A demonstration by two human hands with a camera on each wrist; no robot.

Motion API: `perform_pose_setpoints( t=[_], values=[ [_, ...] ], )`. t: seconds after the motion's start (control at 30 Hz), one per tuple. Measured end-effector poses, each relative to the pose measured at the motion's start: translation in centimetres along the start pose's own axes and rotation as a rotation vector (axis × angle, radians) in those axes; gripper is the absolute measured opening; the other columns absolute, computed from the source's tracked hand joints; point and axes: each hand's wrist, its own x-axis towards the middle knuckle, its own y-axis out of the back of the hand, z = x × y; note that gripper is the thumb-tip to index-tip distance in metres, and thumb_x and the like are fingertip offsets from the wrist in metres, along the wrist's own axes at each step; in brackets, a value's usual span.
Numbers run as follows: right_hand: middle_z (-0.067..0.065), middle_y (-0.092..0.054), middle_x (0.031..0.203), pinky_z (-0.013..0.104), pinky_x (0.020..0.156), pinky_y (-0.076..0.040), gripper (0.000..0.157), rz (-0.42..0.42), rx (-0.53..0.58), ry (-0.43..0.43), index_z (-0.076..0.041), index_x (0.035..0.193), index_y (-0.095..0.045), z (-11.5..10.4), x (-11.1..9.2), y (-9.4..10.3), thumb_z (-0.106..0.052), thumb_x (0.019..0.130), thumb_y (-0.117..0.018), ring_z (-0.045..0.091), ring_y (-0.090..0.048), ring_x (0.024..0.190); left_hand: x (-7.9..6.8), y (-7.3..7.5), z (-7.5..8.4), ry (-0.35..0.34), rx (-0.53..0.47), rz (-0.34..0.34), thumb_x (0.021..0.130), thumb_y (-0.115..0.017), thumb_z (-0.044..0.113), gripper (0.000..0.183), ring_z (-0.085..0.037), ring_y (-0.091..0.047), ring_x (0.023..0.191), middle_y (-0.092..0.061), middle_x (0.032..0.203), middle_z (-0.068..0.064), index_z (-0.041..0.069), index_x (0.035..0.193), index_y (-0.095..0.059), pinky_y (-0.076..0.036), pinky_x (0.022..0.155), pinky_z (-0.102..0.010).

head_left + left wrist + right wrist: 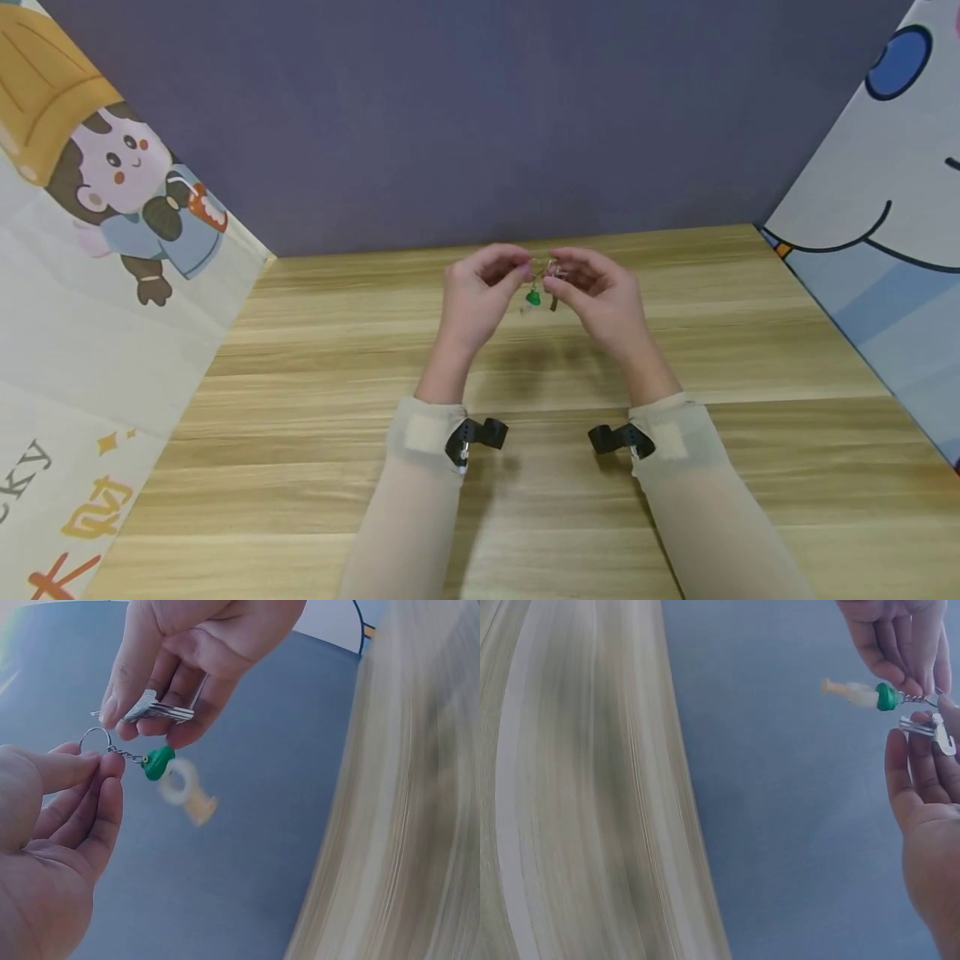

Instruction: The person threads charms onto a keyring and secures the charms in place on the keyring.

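In the head view my left hand (474, 296) and right hand (603, 300) are raised close together above the table. My left thumb and fingertips pinch a key ring (96, 729) in the left wrist view. From it, by a short twisted chain (124, 754), hangs a keychain with a green charm (157, 763), a blurred white ring and a beige end piece (201, 808). My right thumb and fingers hold a small bunch of silver keys (161, 711) beside the key ring. Whether the keys are on the ring, I cannot tell; fingers cover part of it.
Below the hands spreads a wood-grain table (315, 400). A dark blue-grey panel (480, 125) stands along its back edge. Printed cartoon panels flank it at left (90, 350) and right (840, 217).
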Motion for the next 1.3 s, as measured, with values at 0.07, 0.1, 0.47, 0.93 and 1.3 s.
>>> perform_pose_setpoints(
  t=[0.07, 0.1, 0.47, 0.93, 1.3],
  values=[
    [-0.017, -0.074, 0.101, 0.019, 0.076, -0.059, 0.037, 0.000, 0.002, 0.025, 0.002, 0.133, -0.069, 0.0, -0.1, 0.0, -0.002, 0.097, -0.076, 0.009, -0.070, 0.089, -0.1, 0.0, 0.1, -0.010, -0.007, -0.001, 0.100, -0.074, 0.006, 0.013, -0.024, -0.080, 0.090, -0.081, 0.104, -0.016, 0.000, 0.110, -0.078, -0.066, 0.082, -0.029],
    [-0.016, -0.074, 0.100, 0.020, 0.073, -0.058, 0.037, 0.001, 0.005, 0.037, 0.002, 0.133, -0.069, -0.1, -0.1, -0.1, -0.001, 0.097, -0.075, 0.010, -0.069, 0.086, -0.1, -0.1, 0.2, -0.014, -0.010, -0.001, 0.100, -0.074, 0.006, 0.013, -0.025, -0.080, 0.091, -0.081, 0.103, -0.016, 0.000, 0.110, -0.078, -0.065, 0.081, -0.029],
    [-0.008, -0.074, 0.099, 0.020, 0.070, -0.057, 0.036, 0.013, 0.176, 0.159, 0.014, 0.131, -0.065, -1.3, -0.4, -0.4, 0.016, 0.095, -0.067, 0.008, -0.067, 0.086, -0.3, 0.0, 0.8, -0.015, -0.036, 0.005, 0.100, -0.073, 0.006, 0.010, -0.024, -0.080, 0.092, -0.081, 0.104, -0.016, 0.000, 0.107, -0.078, -0.066, 0.086, -0.029],
    [-0.011, -0.075, 0.101, 0.018, 0.075, -0.059, 0.034, 0.041, 0.166, 0.125, 0.015, 0.129, -0.065, -2.1, -0.5, -0.2, 0.015, 0.094, -0.069, 0.006, -0.070, 0.089, -0.3, 0.0, 1.4, -0.085, -0.085, 0.023, 0.098, -0.074, 0.002, 0.009, -0.031, -0.080, 0.090, -0.079, 0.101, -0.024, -0.005, 0.103, -0.076, -0.067, 0.082, -0.032],
    [-0.011, -0.075, 0.101, 0.017, 0.076, -0.059, 0.034, 0.047, 0.155, 0.116, 0.017, 0.126, -0.065, -2.1, -0.6, -0.4, 0.015, 0.092, -0.071, 0.006, -0.069, 0.091, -0.4, -0.1, 1.5, -0.113, -0.077, 0.019, 0.097, -0.075, 0.001, 0.008, -0.033, -0.080, 0.090, -0.079, 0.098, -0.023, -0.007, 0.100, -0.075, -0.067, 0.082, -0.032]
  ],
)
